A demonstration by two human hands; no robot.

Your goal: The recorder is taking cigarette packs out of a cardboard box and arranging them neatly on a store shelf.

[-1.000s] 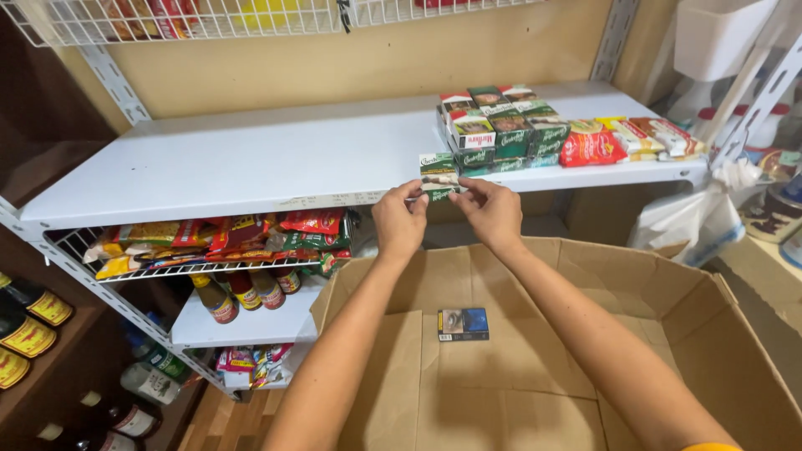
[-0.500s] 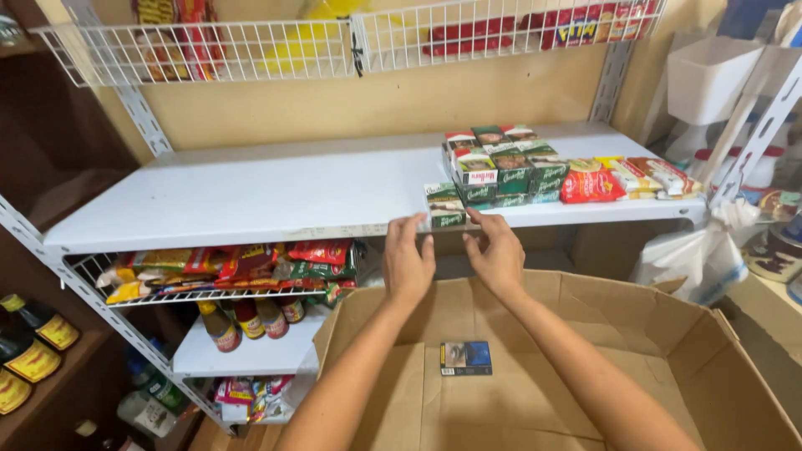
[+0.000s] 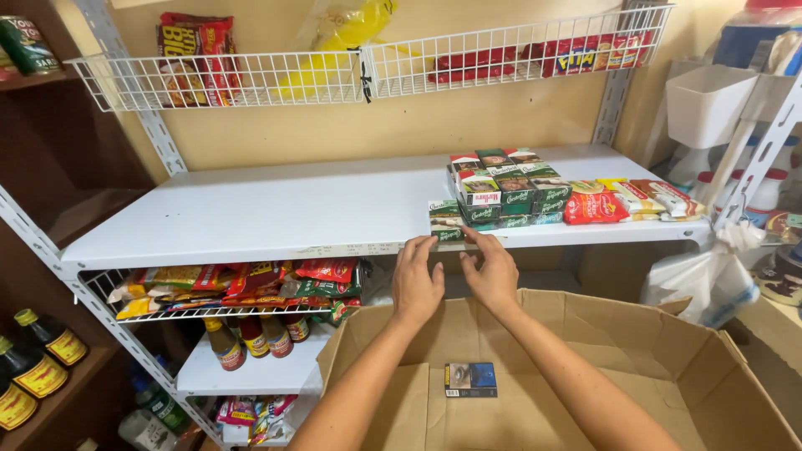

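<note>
White storeroom shelf (image 3: 276, 213), both hands' fingers pinching a small green pack (image 3: 444, 220) at its edge, cardboard box (image 3: 668, 351) below

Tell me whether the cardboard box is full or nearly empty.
Nearly empty. The cardboard box stands open with its flaps spread, and only one small dark packet lies flat on its bare bottom.

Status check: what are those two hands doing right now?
Left hand, right hand: fingertips on small green pack at white shelf edge. One dark pack in cardboard box. Nothing blocking.

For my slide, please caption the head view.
Both hands, left hand and right hand, touch a green pack on the white shelf.
</note>
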